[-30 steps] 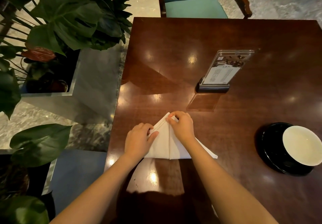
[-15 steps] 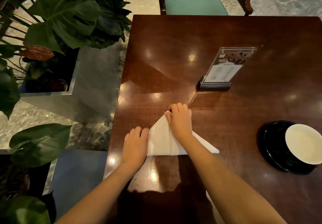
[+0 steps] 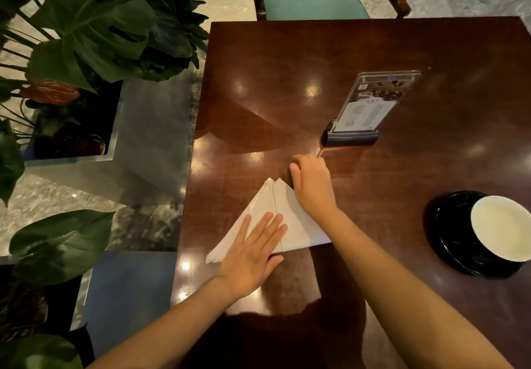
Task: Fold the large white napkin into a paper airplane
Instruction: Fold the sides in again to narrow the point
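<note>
Pressing flat with straight fingers, the left hand [image 3: 253, 251] pins the folded triangular white napkin [image 3: 284, 202] near the wooden table's [image 3: 287, 67] left front edge, while the right hand [image 3: 311, 187] lies curled against its right slope, grip unclear, below a menu stand [image 3: 365, 110].

dim warm light | overhead-lamp glare spots on table [image 3: 359, 52] | wide-angle bending at edges | sharp focus

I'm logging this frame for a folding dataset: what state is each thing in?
large white napkin: folded into a triangle, flat on the brown wooden table.
left hand: flat, fingers straight, pressing the napkin.
right hand: fingers curled, on the napkin's right edge; grip hidden.
white round bowl: upright on black saucer.
clear acrylic menu stand: standing, leaning back.
</note>
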The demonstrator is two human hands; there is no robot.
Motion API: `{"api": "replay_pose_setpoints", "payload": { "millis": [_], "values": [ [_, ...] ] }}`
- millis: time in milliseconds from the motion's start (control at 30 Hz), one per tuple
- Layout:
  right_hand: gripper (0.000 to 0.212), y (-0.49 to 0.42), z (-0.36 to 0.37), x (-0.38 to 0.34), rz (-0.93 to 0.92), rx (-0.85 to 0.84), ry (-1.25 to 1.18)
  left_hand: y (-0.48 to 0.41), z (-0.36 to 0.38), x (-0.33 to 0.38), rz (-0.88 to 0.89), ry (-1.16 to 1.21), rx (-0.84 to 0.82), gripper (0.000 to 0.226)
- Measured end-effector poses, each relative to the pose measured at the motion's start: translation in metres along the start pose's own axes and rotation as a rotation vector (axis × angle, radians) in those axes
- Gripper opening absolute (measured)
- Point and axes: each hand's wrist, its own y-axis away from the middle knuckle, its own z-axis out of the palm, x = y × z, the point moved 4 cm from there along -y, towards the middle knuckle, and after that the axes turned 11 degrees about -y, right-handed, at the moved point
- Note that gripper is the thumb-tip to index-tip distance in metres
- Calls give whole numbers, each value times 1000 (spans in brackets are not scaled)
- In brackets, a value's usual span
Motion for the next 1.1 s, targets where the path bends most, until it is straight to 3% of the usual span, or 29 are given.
{"api": "replay_pose_setpoints", "payload": {
  "millis": [67, 167, 267, 433, 633, 700, 800, 1000, 1100],
  "values": [
    [37, 24, -3, -7, -81, -41, 35, 0, 2, 0, -10, 5, 7, 60],
    [54, 72, 24, -5, -198, -252, 201, -1, 2, 1, 2, 12, 7, 62],
    [62, 95, 35, 18, -172, -362, 354, -2, 1, 1, -3, 4, 7, 63],
    [60, 97, 10, 44, -92, -328, 455, -2, -1, 2, -22, -54, -48, 63],
    [62, 109, -34, 83, 131, -197, 548, -14, -23, -6, -63, 33, 200, 34],
    [60, 113, -38, 82, 164, -158, 561, -30, -34, -9, -46, 5, 164, 51],
    [59, 114, -40, 73, 184, -79, 532, -53, -46, -24, 22, -12, 107, 47],
    [28, 116, -47, 72, 206, -7, 456, -64, -51, -53, 138, -114, 24, 55],
    [24, 113, -49, 77, 198, -45, 314, -68, -49, -57, 176, -40, 84, 37]
  ]
}}
